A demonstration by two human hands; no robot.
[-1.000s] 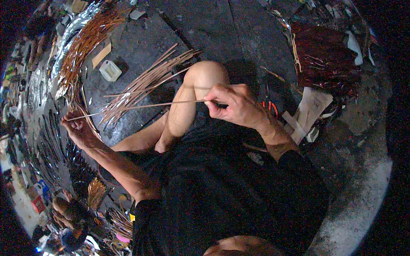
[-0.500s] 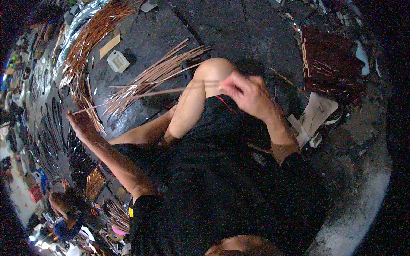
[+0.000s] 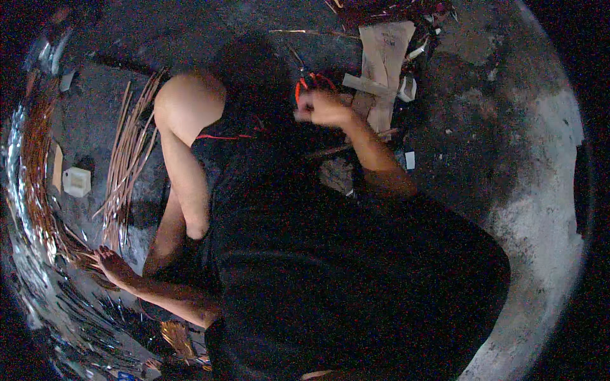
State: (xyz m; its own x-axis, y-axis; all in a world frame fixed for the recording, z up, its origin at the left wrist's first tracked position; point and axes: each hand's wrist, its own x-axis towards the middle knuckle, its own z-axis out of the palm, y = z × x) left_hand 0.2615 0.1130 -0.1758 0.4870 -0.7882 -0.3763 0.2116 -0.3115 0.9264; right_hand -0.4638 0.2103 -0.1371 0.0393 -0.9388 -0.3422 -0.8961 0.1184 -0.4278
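My right hand (image 3: 327, 109), blurred by motion, is curled at the handles of red-orange handled pliers (image 3: 304, 75). The jaws point away from me, and the exact grip is smeared. On the far left, my left hand (image 3: 116, 265) has its fingers stretched out over the near ends of a long bundle of thin brown strips (image 3: 41, 140). One thin strip reaches its fingertips. Between that bundle and my bent knee (image 3: 190, 105) lies a looser bunch of flat brown strips (image 3: 130, 152).
A small white plastic tray (image 3: 77, 182) sits between the strip bundles. Right of the pliers lie a long piece of cardboard (image 3: 384, 63), a pale scrap (image 3: 365, 84) and a small white block (image 3: 408, 89). A shorter copper-coloured bundle (image 3: 176, 338) is at lower left.
The view has swung right. My right hand has left the strip stretched between my hands and gone to the pliers. My left hand has lowered onto the bundle ends.
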